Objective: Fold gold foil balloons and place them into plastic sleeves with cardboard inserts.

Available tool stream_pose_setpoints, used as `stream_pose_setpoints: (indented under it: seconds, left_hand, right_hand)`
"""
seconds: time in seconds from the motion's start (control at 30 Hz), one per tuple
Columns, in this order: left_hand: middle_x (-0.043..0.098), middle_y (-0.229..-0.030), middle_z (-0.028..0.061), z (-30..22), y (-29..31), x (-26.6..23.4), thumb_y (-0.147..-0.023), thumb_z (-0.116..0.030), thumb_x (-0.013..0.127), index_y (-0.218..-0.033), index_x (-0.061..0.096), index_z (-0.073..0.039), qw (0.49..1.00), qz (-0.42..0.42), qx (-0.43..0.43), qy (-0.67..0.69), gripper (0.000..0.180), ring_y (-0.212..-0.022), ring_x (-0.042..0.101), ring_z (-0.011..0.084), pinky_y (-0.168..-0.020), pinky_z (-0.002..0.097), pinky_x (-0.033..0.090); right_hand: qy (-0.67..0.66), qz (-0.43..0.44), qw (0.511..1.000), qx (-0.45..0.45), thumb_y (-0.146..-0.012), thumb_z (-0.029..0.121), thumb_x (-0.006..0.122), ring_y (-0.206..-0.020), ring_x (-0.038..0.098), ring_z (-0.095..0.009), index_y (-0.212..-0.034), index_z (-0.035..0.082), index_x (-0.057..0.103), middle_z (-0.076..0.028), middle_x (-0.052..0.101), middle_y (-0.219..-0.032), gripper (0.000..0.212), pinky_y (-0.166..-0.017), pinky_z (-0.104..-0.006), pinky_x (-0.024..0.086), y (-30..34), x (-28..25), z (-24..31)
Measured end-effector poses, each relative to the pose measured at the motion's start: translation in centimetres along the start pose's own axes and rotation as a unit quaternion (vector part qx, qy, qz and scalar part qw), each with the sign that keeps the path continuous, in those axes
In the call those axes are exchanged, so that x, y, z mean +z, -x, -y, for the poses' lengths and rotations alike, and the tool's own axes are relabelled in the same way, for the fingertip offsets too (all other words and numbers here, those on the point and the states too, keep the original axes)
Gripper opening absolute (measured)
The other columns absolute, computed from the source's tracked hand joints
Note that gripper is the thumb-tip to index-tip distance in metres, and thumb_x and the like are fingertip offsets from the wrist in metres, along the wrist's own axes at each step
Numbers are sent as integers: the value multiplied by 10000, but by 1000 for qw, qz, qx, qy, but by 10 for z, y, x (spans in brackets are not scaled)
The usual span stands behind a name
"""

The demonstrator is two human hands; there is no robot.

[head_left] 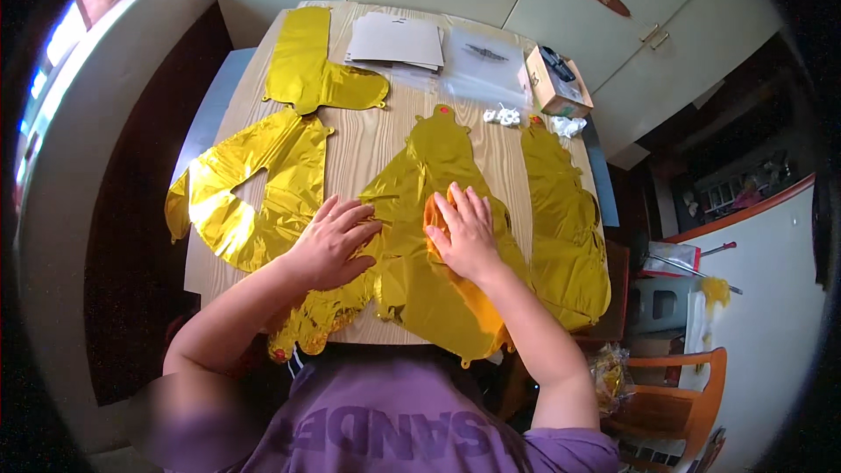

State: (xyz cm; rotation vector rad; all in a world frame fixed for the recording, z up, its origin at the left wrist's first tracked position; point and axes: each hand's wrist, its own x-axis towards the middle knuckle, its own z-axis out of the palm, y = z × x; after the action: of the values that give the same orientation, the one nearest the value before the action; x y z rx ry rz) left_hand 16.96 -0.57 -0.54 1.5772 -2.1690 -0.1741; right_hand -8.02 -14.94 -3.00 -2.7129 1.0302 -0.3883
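Note:
A flat, uninflated gold foil balloon (434, 166) lies in front of me, wide toward my side and narrow at its far end, which has a red dot. My left hand (337, 241) rests on its left edge, fingers stretched out and holding nothing. My right hand (464, 232) presses an orange cloth (477, 302) against the balloon; the cloth shows beside the thumb and trails toward the near table edge. Part of it is hidden under the palm. Crinkled gold foil (320, 315) lies below my left forearm.
More flat gold foil balloons lie at the far left (298, 57), the left (285, 184) and the right (565, 236) of the wooden table (363, 136). Along the back are white cards (399, 39), clear plastic sheets (482, 70) and a small box (556, 83). A wooden chair (701, 412) stands lower right.

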Motion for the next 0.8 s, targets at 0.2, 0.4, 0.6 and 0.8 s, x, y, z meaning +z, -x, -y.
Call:
stream_pose_setpoints:
  seconds: [0.2,0.4,0.6,0.8]
  left_hand:
    - [528,-1363,155,2,4,2,-781,-302,770,-1290,590,-112,1000,-7,-4,7,573,-1325,465,373,-1128,592,311]
    - [531,-1377,164,6,2,-8,-846,-325,727,-1292,606,-104,1000,10,-16,20,512,-1340,445,354,-1169,554,278]
    - [630,-1214,148,106,-44,-53,-862,-244,697,-1188,658,-73,986,-110,-118,-43,370,-1162,571,354,-1015,477,446]
    - [655,-1059,151,217,-78,-59,-879,-179,614,-1062,692,-71,981,36,-137,-132,226,-975,646,358,-850,450,536]
  right_hand:
    - [-9,1,1000,-14,-946,409,604,-1436,289,-437,-1442,101,489,-219,360,-1545,596,-1187,-591,173,-2,2,11]
    - [-32,-4,999,-22,-941,397,619,-1440,285,-435,-1434,99,505,-211,355,-1553,587,-1191,-586,173,-6,1,4]
    - [-67,-19,997,-27,-927,366,643,-1411,330,-437,-1378,75,564,-210,427,-1515,543,-1177,-535,238,-8,-6,-4]
    - [-48,-73,993,-81,-907,278,671,-1315,458,-378,-1223,47,660,-185,560,-1383,391,-1121,-480,350,-64,-30,10]
